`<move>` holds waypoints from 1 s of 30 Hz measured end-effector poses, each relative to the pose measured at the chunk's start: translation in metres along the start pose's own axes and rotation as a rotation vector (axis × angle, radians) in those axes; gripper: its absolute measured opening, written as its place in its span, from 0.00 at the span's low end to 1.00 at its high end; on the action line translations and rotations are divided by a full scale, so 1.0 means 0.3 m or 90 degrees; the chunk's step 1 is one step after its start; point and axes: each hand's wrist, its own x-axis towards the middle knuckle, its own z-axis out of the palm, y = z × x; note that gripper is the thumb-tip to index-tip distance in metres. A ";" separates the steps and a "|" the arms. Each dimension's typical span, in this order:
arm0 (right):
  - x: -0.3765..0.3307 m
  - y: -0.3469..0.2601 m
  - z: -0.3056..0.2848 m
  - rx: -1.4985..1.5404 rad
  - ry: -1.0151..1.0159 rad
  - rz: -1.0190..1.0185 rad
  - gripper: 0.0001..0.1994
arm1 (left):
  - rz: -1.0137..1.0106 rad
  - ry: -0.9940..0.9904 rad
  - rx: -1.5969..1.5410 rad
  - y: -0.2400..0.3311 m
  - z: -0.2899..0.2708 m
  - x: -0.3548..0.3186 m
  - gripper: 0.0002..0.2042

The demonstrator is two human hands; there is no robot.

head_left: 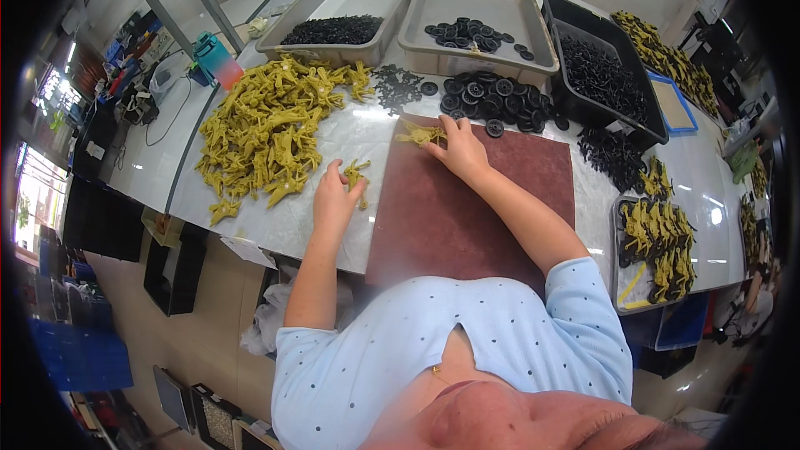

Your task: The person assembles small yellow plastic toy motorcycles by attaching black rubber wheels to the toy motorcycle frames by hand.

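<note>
Across a pale worktable, a maroon mat lies right of a heap of yellow parts. At the mat's far left corner, the right hand pinches one yellow piece, jutting leftward; between mat and heap, the left hand pinches a second yellow piece on its right side.

Between the left hand and the right hand, a lane is being left open over the mat. The mat's right side is being crossed by the forearm. Passage is being blocked leftward by the yellow heap, ahead by discs and 3 bins, rightward by the tray.
</note>
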 end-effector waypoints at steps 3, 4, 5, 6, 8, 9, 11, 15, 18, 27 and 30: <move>-0.020 -0.005 -0.024 0.038 0.064 -0.020 0.30 | 0.020 0.024 0.053 0.034 -0.024 0.093 0.21; -0.030 -0.025 -0.042 0.046 0.066 -0.015 0.31 | 0.083 0.056 0.097 0.032 -0.036 0.139 0.18; -0.040 -0.037 -0.052 0.054 0.069 -0.007 0.31 | 0.144 0.112 0.115 0.025 -0.030 0.200 0.16; -0.049 -0.043 -0.055 0.052 0.072 -0.011 0.31 | 0.205 0.171 0.132 0.010 -0.013 0.271 0.13; -0.066 -0.050 -0.056 0.061 0.082 -0.030 0.28 | 0.248 0.196 0.168 -0.028 0.025 0.420 0.12; -0.077 -0.058 -0.061 0.060 0.084 -0.033 0.28 | 0.249 0.200 0.167 -0.041 0.040 0.476 0.12; -0.100 -0.066 -0.074 0.074 0.072 -0.041 0.25 | 0.185 0.171 0.333 -0.060 0.071 0.562 0.09; -0.125 -0.060 -0.096 0.073 0.084 -0.027 0.20 | 0.180 0.108 0.431 -0.086 0.089 0.640 0.08; -0.116 -0.035 -0.097 0.139 0.092 -0.091 0.20 | 0.232 0.211 0.385 -0.048 0.028 0.624 0.08; -0.100 -0.202 -0.202 0.486 0.046 -0.142 0.26 | 0.397 -0.094 0.132 0.329 -0.137 0.229 0.10; -0.140 -0.179 -0.150 0.355 0.053 -0.287 0.28 | 0.423 -0.139 -0.012 0.375 -0.096 0.090 0.10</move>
